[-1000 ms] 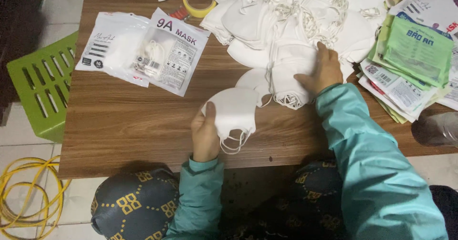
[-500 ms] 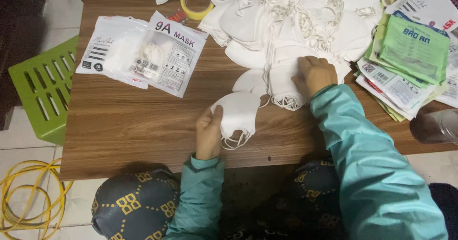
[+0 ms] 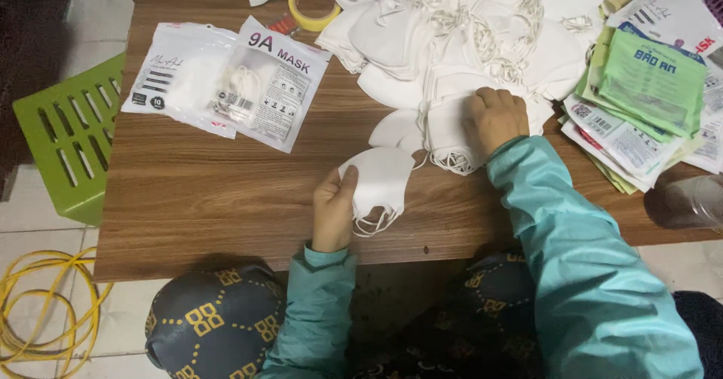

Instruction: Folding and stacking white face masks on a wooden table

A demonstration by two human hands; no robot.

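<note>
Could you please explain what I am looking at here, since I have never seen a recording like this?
There is no machine: a person works with bare hands, filmed by a camera on their head looking down. The left hand holds a white face mask at the near edge of a wooden table. The right hand rests on a pile of white masks. Two filled mask packets lie to the left, a stack of flat printed packets to the right, and a yellow tape roll at the far side.

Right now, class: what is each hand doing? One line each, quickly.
Left hand: closed on a small stack of white masks, held at its edge.
Right hand: curled, pressing down on the mask pile; grip cannot be told.
</note>
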